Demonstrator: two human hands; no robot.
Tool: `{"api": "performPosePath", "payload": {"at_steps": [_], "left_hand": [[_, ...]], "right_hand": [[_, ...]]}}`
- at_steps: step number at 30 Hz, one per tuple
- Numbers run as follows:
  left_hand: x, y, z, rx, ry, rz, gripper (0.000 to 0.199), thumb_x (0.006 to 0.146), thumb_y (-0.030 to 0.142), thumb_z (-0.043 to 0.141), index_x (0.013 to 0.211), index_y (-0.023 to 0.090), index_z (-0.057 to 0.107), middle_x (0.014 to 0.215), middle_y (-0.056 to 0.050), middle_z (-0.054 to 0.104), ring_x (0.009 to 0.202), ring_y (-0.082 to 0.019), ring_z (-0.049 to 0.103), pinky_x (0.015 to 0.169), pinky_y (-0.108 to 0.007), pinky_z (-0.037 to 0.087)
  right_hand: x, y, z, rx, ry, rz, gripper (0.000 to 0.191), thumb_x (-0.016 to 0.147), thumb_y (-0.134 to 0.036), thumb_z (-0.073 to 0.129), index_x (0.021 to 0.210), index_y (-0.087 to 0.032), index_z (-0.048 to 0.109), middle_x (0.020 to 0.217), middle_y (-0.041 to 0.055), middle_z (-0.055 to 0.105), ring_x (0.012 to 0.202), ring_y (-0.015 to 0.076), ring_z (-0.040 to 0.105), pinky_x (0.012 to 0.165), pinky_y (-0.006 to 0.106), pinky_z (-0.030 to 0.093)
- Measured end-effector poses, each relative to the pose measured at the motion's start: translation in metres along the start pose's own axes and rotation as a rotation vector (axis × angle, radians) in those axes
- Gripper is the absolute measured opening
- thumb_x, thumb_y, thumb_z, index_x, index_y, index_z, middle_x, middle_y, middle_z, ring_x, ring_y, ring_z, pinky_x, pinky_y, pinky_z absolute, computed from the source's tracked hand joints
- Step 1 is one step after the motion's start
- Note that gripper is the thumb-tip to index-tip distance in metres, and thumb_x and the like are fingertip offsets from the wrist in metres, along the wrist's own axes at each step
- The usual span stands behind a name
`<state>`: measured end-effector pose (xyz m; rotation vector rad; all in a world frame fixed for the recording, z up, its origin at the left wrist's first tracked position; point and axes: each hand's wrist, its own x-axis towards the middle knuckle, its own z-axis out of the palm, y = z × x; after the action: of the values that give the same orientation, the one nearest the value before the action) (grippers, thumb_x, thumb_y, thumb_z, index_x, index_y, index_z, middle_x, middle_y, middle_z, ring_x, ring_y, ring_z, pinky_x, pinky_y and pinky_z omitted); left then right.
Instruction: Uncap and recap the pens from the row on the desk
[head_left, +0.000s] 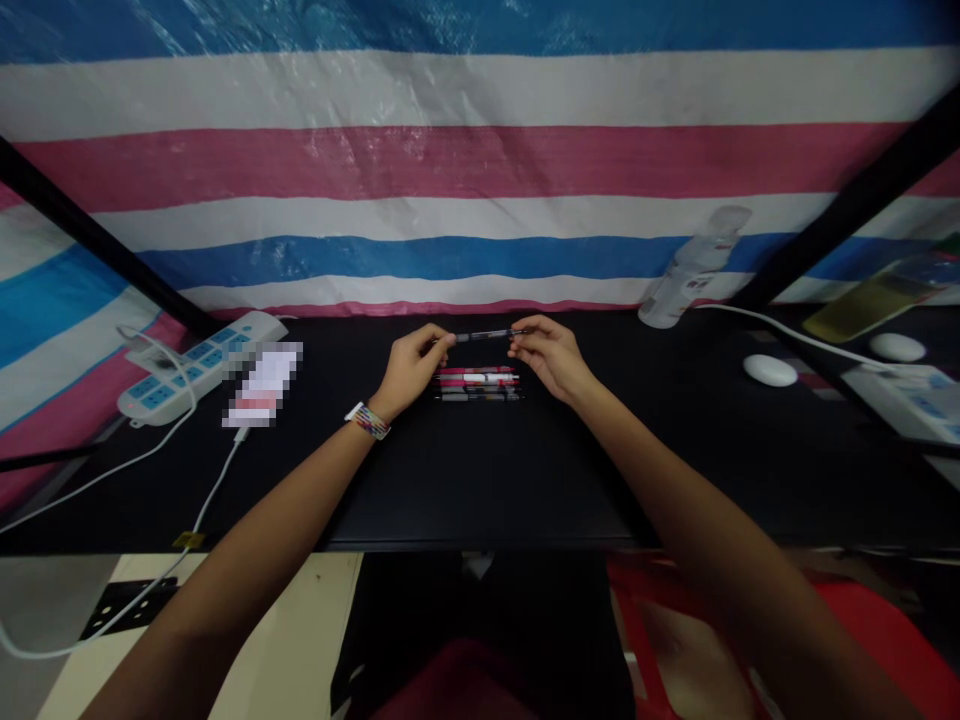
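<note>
Left hand (411,368) and right hand (555,362), grips narrow, pinch opposite ends of slim clear-and-black plastic pen (484,335) near black surface's (487,480) far edge, probably keeping it parallel to slim red, white and dark plastic pens (478,378).

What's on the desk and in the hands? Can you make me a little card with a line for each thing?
Left hand: pinches one end of a dark, see-through pen
Right hand: fingertips at its other end
Wrist: colourful band on the left
Pen row: red, white and dark pens, side by side
Desk: black
Left side: white power strip, white cable
Right side: clear bottle, bottle of yellowish liquid
Behind: striped sheet
</note>
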<state>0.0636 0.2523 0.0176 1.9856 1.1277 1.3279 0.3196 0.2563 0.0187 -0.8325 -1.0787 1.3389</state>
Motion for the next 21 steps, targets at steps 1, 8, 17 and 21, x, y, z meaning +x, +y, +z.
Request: {"api": "performPosePath", "payload": {"at_steps": [1,8,17,21], "left_hand": [[0.0000,0.0008,-0.0005,0.023,-0.002,-0.012,0.039,0.108,0.047,0.062,0.083,0.020,0.073,0.068,-0.001,0.067,0.061,-0.013,0.062,0.061,-0.028,0.050],[0.0012,-0.0041,0.0035,-0.141,0.031,-0.066,0.018,0.098,0.033,0.076,0.112,0.022,0.074,0.079,0.000,0.071,0.067,-0.014,0.071,0.065,-0.026,0.056],[0.0023,-0.0035,0.0017,-0.112,0.046,-0.052,0.025,0.104,0.040,0.069,0.089,0.020,0.072,0.076,-0.002,0.072,0.070,-0.014,0.069,0.066,-0.026,0.053],[0.0018,-0.0030,0.0012,-0.085,0.045,-0.050,0.029,0.104,0.041,0.069,0.086,0.020,0.073,0.075,-0.002,0.072,0.069,-0.013,0.067,0.067,-0.026,0.052]], "right_hand": [[0.0006,0.0010,-0.0007,0.001,-0.008,-0.004,0.019,0.073,-0.019,0.087,0.088,-0.024,0.077,0.084,0.0013,0.066,0.085,0.0193,0.066,0.088,0.042,0.062],[0.0050,0.0074,-0.0068,-0.004,0.000,-0.025,0.017,0.074,-0.018,0.085,0.085,-0.025,0.073,0.084,0.0011,0.066,0.085,0.0200,0.068,0.092,0.046,0.063],[0.0054,0.0075,-0.0085,-0.011,0.017,-0.037,0.015,0.078,-0.024,0.087,0.088,-0.025,0.076,0.081,0.0013,0.067,0.088,0.0218,0.071,0.098,0.050,0.063],[0.0055,0.0074,-0.0081,-0.009,0.031,-0.047,0.018,0.080,-0.024,0.088,0.094,-0.025,0.078,0.082,0.0016,0.069,0.087,0.0221,0.072,0.099,0.051,0.063]]}}
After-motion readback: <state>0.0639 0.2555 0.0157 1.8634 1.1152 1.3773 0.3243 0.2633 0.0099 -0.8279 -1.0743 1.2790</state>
